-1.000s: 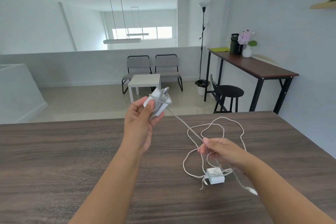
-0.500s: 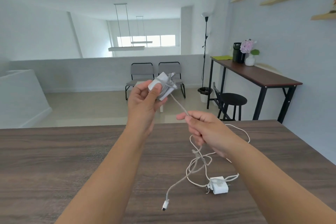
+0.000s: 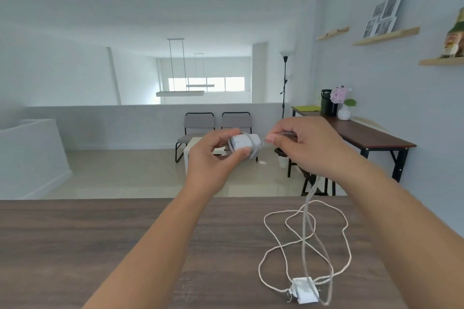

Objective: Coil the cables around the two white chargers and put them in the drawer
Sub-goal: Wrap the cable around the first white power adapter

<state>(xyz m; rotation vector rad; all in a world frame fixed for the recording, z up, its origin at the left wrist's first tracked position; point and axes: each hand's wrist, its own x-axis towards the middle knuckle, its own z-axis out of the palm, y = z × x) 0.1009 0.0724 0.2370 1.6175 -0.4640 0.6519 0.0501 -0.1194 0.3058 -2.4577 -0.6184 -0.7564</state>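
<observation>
Fingers of both hands clamp on a charger and its cable, mid-wrap.

Nearest, at the lower right of the frame, the second charger (image 3: 304,290) lies on the wooden table (image 3: 100,246) with its white cable (image 3: 273,248) loose in open loops, not yet wound. Above the table's far edge, at the middle of the frame, the left hand (image 3: 213,160) grips the first charger (image 3: 244,142) between thumb and curled fingers, a few turns already around it. Just to its right, the right hand (image 3: 308,148) pinches the grey cable (image 3: 307,221), whose slack hangs down to the table. Winding the first charger is the step in hand, I judge; next comes another turn with the slack kept taut. No drawer is in view. Beyond stand two chairs (image 3: 216,125).
</observation>
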